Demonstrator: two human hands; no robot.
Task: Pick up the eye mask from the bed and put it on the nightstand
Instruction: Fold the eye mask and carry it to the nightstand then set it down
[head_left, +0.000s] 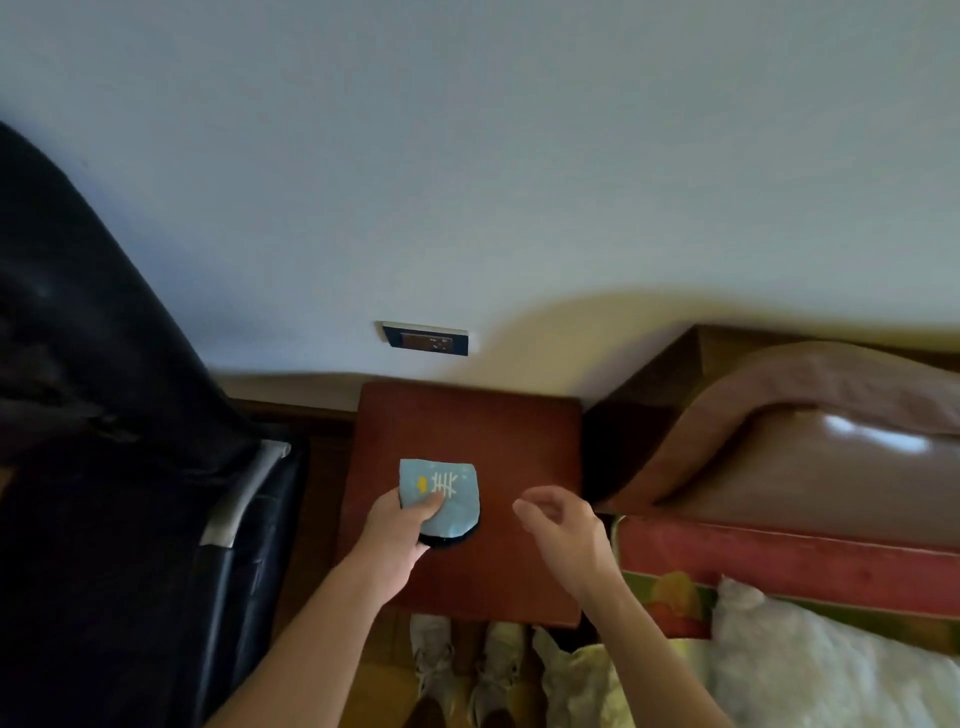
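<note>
The eye mask (454, 491) is light blue with a white and yellow pattern and a dark underside, folded over. It lies on or just over the top of the reddish-brown wooden nightstand (519, 436). My left hand (397, 525) grips its near left edge, thumb on top. My right hand (563, 525) hovers over the right side of the nightstand, fingers loosely curled and apart, holding nothing. The bed (810, 660) with a pale blanket lies at the lower right.
A brown padded headboard (810, 457) rises to the right of the nightstand. A wall socket plate (426, 339) sits on the wall behind it. A dark chair or bag (104, 415) fills the left. Two feet in pale shoes (467, 670) stand below the nightstand's front edge.
</note>
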